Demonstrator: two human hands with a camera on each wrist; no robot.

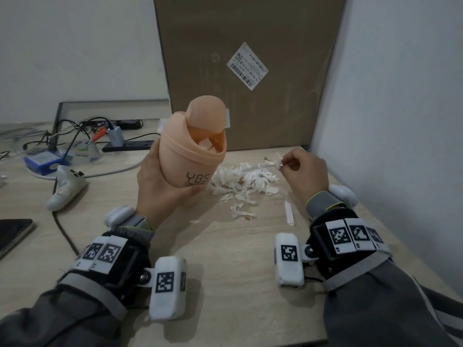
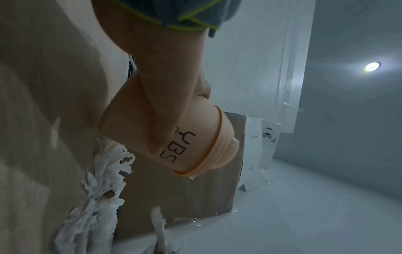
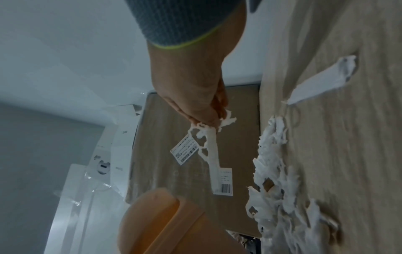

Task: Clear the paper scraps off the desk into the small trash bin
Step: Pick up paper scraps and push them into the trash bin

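A: Bin position?
B: The small peach plastic trash bin (image 1: 194,149) sits centre frame, lifted off the light wooden desk (image 1: 225,259), left hand (image 1: 160,189) wrapped around it.
A: Right hand (image 1: 304,171)?
B: Pinching a torn white paper scrap (image 1: 278,163), centre right, above the white scrap pile (image 1: 244,182)

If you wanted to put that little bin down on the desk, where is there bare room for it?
The widest bare desk lies between the two wrists, nearer than the paper scraps. The bin is held up in the left hand; the right hand pinches a scrap. Cables and a phone crowd the left side, and a cardboard box blocks the back.
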